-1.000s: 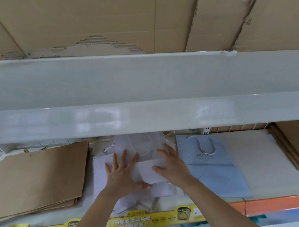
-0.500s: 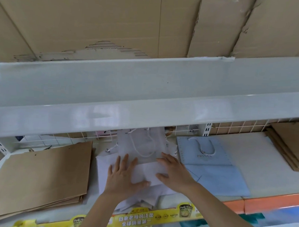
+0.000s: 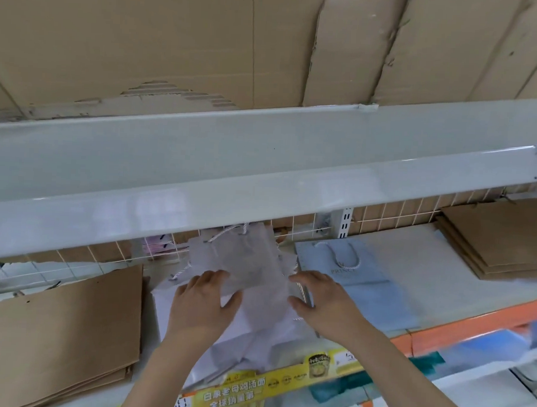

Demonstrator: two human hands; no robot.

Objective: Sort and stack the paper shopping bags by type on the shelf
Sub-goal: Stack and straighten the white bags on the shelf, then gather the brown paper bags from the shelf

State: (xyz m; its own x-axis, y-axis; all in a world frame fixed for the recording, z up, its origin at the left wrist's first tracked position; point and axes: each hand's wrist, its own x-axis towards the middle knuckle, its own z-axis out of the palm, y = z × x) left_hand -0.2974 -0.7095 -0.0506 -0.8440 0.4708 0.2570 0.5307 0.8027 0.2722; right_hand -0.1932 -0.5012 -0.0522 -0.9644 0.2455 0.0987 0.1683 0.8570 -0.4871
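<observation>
A white paper bag (image 3: 249, 264) with rope handles is tilted up over a loose pile of white bags (image 3: 255, 341) in the middle of the shelf. My left hand (image 3: 204, 302) grips its left edge, fingers on top and thumb toward the middle. My right hand (image 3: 318, 297) grips its right edge the same way. A light blue bag (image 3: 353, 277) with a rope handle lies flat just right of the pile. Flat brown bags are stacked at the left (image 3: 58, 332) and at the far right (image 3: 499, 241).
The white upper shelf (image 3: 262, 178) overhangs and hides the back of the lower shelf (image 3: 412, 255). A wire grid closes the rear. A yellow label strip (image 3: 253, 387) and an orange beam (image 3: 471, 323) run along the front edge. Cardboard covers the wall above.
My hands have moved from lying flat on the white pile to the two sides of the top white bag, which now stands raised off the pile.
</observation>
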